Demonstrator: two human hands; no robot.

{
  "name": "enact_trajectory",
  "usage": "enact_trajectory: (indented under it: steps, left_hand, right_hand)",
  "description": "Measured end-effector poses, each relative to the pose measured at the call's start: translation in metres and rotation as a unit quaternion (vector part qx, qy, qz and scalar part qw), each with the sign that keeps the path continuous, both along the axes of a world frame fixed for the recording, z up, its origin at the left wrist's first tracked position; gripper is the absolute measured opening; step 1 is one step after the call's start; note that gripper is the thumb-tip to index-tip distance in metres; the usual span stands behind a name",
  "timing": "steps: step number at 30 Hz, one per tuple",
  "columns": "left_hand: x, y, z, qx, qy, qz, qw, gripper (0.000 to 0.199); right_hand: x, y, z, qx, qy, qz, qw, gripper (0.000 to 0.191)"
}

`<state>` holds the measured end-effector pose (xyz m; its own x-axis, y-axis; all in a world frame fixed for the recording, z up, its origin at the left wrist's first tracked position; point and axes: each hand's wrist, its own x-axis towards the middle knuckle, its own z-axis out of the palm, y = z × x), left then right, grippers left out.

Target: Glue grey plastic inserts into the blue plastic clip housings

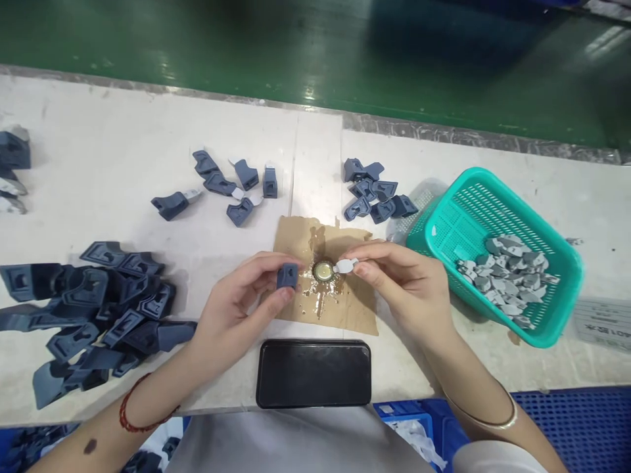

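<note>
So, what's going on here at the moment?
The left hand holds a blue part, and the right hand pinches a grey piece, its tip at the edge of a small round cap. The cap sits on wet-spotted cardboard. More grey pieces lie in the green basket at right; a pile of blue parts lies at left. A phone lies in front.
</note>
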<state>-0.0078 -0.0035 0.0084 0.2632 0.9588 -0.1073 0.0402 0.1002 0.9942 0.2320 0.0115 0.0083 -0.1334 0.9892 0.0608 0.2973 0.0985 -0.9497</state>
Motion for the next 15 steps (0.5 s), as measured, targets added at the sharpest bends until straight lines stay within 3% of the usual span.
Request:
enact_trajectory:
  steps: [7,15]
  left_hand:
    - [0.000,-0.002,-0.009,0.006,0.015,-0.010,1.000,0.020]
    - [0.001,-0.005,-0.019,0.070,0.070,-0.048,0.994,0.023]
  right_hand:
    - [-0.003,0.003,-0.002,0.130,-0.174,0.097,0.971,0.015]
    - [-0.005,0.000,-0.004,0.173,-0.229,0.133,0.949,0.016]
